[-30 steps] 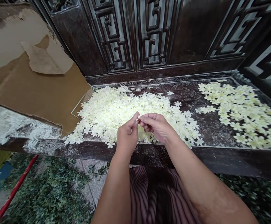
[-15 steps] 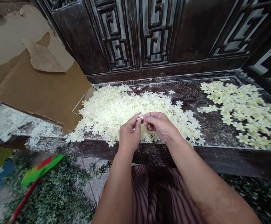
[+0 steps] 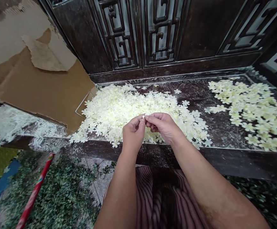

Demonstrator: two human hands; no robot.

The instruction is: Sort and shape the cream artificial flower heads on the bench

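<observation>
thumb and forefinger of the left hand [image 3: 133, 135] pinch a small white piece [image 3: 143, 116], as we see it in the head view, our only one; the thumb and fingertip of the right hand [image 3: 163, 125] meet it from the other side, with the remaining fingers curled under. the piece sits between the fingertips, too small for us to name. we judge the step in hand to be fine two-handed work on it, whether parting or joining we cannot tell. its next move calls, we think, for a steady left pinch and light, precise pressure from the right. below and beyond the fingers spreads a heap of pale flowers [image 3: 129, 101] on a dark bench [image 3: 198, 95]; a looser patch of flowers [image 3: 267, 117] lies well to their right, and cardboard [image 3: 45, 89] to their left. we find no readable brand, label or writing, neither on the cardboard nor on the red pole [image 3: 37, 190], down and left of the fingers.
</observation>
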